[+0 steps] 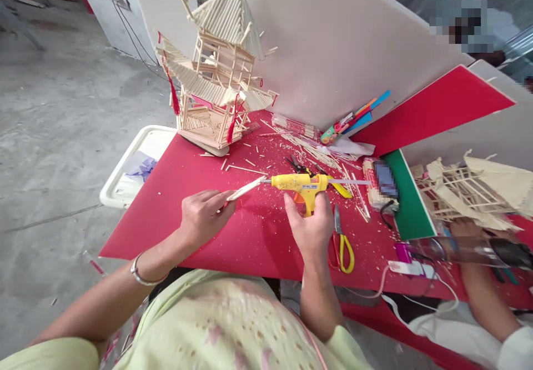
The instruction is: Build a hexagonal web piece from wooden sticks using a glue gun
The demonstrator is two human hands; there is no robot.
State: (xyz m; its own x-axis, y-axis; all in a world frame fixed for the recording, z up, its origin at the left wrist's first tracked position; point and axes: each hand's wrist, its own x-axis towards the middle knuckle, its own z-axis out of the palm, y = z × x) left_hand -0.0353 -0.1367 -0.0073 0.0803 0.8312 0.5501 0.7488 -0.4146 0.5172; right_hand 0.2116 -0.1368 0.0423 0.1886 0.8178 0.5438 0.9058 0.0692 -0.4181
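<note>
So the left hand is closed in a pinch on the near end of a little piece made of pale sticks, which pokes out over the middle of the red tabletop. The right hand is wrapped around the handle of a yellow glue gun, and the nozzle is right at the far end of that stick piece; honestly can't tell if they're actually touching. A long pale glue stick runs out the back of the gun. Behind all that there's a two-tier pagoda model with red tassels, standing at the tabletop's far left. Scissors with one red and one yellow handle lie just beside the right hand, and there are loose sticks and crumbs all over. Off to the right, a co-worker's hand is by a second stick model, fingers too hidden to make out.
</note>
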